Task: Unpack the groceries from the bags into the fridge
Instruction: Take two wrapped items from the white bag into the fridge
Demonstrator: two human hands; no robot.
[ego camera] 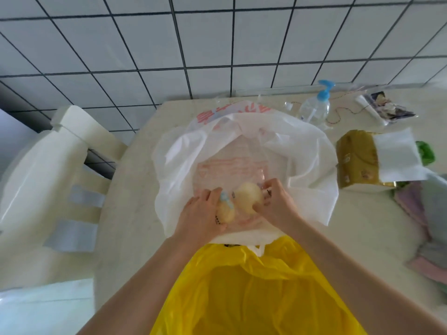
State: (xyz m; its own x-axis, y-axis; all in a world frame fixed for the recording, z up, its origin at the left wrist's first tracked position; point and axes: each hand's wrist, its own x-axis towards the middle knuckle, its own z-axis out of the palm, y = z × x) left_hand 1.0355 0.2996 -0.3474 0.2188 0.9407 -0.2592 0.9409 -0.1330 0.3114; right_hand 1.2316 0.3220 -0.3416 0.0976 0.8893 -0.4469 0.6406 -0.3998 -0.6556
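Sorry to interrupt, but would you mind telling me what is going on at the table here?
A person is unpacking groceries. Both hands reach into the open white plastic bag on the table: the left hand grips one pale round fruit, the right hand another. Both fruits are still inside the bag. A yellow bag lies open nearer the person. No fridge is in view.

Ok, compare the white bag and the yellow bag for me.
The white bag lies spread open farther up the table, red print on it; the yellow bag sits nearest the person, plain. The white bag holds two pale round fruits, one under each hand; the yellow bag shows nothing inside. Both are thin plastic, open.
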